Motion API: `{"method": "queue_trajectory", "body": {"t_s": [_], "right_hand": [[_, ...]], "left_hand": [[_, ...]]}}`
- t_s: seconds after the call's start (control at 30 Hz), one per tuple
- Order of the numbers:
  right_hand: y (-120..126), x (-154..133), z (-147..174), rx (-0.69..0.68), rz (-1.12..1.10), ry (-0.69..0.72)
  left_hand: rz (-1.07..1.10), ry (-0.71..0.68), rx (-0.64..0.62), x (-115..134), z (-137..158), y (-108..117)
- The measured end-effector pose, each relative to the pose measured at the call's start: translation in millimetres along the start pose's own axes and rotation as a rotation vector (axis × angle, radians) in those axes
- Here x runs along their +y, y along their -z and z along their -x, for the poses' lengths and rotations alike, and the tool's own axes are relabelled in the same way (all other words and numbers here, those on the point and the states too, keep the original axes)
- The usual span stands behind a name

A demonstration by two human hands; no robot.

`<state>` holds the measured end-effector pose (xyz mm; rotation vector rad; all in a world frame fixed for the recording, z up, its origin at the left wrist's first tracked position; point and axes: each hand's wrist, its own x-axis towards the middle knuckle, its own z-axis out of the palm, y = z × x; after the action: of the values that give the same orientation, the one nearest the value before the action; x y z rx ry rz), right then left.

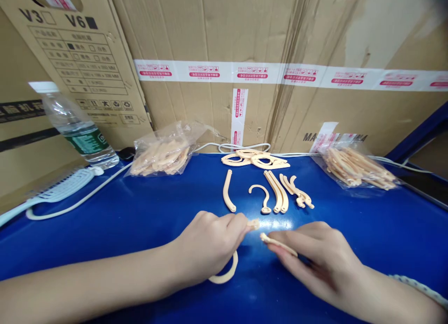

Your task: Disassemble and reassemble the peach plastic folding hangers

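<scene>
My left hand (pixel 212 240) is closed around a beige plastic hanger hook (pixel 229 273); its curve hangs below my fingers and its base pokes out on the right. A short gap away, my right hand (pixel 325 254) pinches a slim beige hanger arm (pixel 280 244), its end turned toward the hook's base. Just beyond my hands lie a loose curved hanger arm (pixel 228 191), another hook (pixel 266 198), a pair of longer arms (pixel 278 192) and several small curved pieces (pixel 297 192). Behind them rest assembled folding hangers (pixel 269 162), partly overlapping.
Clear plastic bags of beige parts stand at the left (pixel 161 153) and right (pixel 360 167) of the blue table (pixel 140 296). A water bottle (pixel 79 128), a pale blue hairbrush (pixel 66 186) and a white cable (pixel 84 202) are at left. Cardboard boxes (pixel 210 30) wall the back.
</scene>
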<state>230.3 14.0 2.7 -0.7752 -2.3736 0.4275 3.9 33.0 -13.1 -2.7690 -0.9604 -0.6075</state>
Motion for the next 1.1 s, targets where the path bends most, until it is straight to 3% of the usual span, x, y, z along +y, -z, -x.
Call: {"method": "queue_trajectory", "body": {"t_s": [0.13,0.27,0.37,0.6,0.77,0.87,0.97,1.03,1.1], "right_hand": [[25,5,-6,0.201,-0.059,-0.156],[65,30,-14,0.451,0.089,-0.154],[81,57,-15,0.452,0.181,-0.138],[64,93,-11,0.051,0.371,-0.088],[65,102,-8,-0.083,0.422,-0.08],[65,98,-8,-0.097,0.485,-0.053],[54,75,-9,0.036,0.48,-0.006],[42,51,-10,0.123,0.402,0.064],[30,27,-10,0.094,0.341,0.212]], "left_hand": [[0.312,0.22,-0.065,-6,-5,0],[0.839,0.634,-0.052,-13,-13,3],[1.103,0.818,-0.055,-16,-16,3],[1.232,0.891,-0.022,-15,-18,5],[1.214,0.948,-0.018,-17,-18,11],[1.249,0.977,0.002,-18,-17,11],[1.311,0.955,0.059,-18,-16,9],[1.347,0.924,0.079,-17,-16,7],[1.367,0.902,0.085,-14,-15,6]]}}
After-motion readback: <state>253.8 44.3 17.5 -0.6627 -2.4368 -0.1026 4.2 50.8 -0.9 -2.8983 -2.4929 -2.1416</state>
